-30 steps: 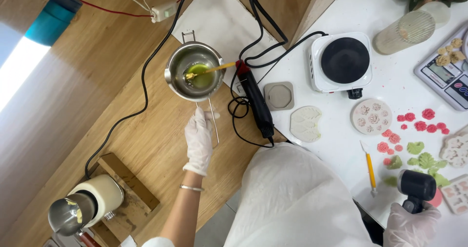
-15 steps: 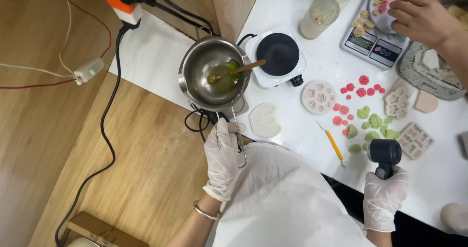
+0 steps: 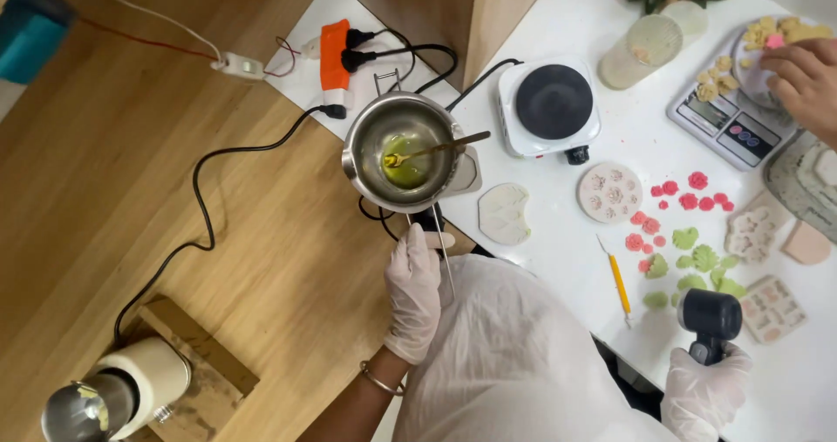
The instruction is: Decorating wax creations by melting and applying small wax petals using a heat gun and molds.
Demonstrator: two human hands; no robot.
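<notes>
At far left on the wood floor sits a cream jug (image 3: 144, 379) with a steel cup, apart from the action. Moving right, our left hand (image 3: 415, 289), gloved, is clamped around the thin wire handle of the steel melting pot (image 3: 403, 153), held over the white table's (image 3: 558, 259) edge. We judge the pot rigid but top-heavy, its green liquid likely hot and sloshy, so grip the handle only and keep it level; the spoon (image 3: 436, 149) resting inside could slide. Further right: a hot plate (image 3: 553, 104), flower moulds, pink and green castings, a yellow tool (image 3: 618, 282). Our right hand (image 3: 704, 391) is closed on a black heat gun (image 3: 711, 318). Another person's hand (image 3: 806, 74) works at the scale (image 3: 731, 119). Handle partly hidden by glove; liquid depth unclear.
</notes>
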